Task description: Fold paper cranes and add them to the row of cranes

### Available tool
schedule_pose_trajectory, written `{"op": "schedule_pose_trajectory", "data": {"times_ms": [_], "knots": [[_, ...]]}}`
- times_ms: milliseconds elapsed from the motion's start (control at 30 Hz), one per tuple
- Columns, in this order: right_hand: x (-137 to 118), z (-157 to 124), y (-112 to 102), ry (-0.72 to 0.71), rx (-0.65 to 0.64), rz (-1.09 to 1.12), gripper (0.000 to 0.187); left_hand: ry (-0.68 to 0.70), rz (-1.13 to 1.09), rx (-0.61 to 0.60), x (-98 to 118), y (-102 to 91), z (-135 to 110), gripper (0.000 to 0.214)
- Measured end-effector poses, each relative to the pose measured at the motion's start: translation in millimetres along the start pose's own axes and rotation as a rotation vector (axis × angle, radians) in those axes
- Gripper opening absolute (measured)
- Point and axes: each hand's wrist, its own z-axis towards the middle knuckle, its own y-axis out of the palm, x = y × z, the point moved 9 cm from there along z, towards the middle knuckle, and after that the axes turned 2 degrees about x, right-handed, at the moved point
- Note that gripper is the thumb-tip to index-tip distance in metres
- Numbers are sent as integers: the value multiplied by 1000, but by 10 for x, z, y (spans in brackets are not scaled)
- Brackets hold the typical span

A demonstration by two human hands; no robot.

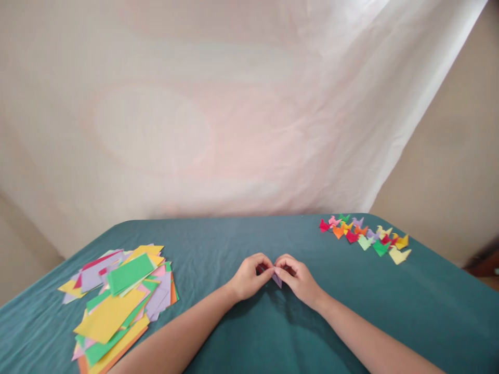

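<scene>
A small folded piece of purple paper [277, 280] is pinched between my two hands, just above the middle of the table. My left hand [252, 276] grips it from the left with thumb and fingertips. From the right, my right hand [297, 279] pinches it the same way, and the fingertips of both hands nearly meet. Only the paper's pointed lower end shows below the thumbs; the rest is hidden by my fingers.
A loose, overlapping pile of coloured paper sheets [111, 317] lies at the left. Several small folded paper birds [365, 242] stand in rows at the far right. Both rest on a dark green tablecloth [210, 244], with a pale hanging sheet [234, 130] behind the table.
</scene>
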Motion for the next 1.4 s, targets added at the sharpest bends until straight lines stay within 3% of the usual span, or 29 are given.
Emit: {"op": "schedule_pose_trajectory", "data": {"times_ms": [367,833,1167,1400], "knots": [[-3,4,27,24,-29,-3,17,-22,-31,26,-61,-4,-4,19],[-17,7,27,8,-33,-46,10,105,19,51,80,-30,-28,17],[-49,-14,53,5,-25,11,3,305,163,57,321,-12,-117,11],[-33,-15,39,19,-14,69,7,292,195,91,303,-39,-106,11]]}}
